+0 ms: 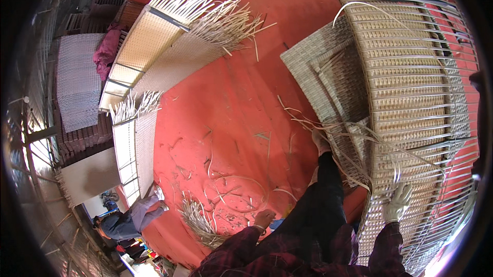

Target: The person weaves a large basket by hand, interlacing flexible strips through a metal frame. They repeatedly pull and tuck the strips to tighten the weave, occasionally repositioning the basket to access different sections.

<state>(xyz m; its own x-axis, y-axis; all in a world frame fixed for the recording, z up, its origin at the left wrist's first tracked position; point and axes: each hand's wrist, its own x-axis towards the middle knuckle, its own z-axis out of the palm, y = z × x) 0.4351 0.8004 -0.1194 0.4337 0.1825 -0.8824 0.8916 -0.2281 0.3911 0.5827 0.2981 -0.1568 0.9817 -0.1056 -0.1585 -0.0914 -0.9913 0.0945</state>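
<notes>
My right hand (397, 204), in a pale glove, lies with its fingers stretched out on a large woven wicker panel (398, 87) at the right. Metal rods or stiff strands run crosswise over this panel. A pale loop of strand stands up just beyond my fingertips. Long loose wicker strands (377, 141) trail across the panel's left edge and down over a second, greyer woven panel (321, 66). My left hand (265, 218), bare, hangs over the red floor with its fingers curled in; whatever it may hold is hidden.
The red floor (231, 118) carries scattered strand scraps and a bundle of cut strands (197, 220). Frayed woven panels (141, 41) stand at the left, near stacked dark panels (84, 141) and a maroon cloth (107, 53). Another person (126, 220) is at the lower left.
</notes>
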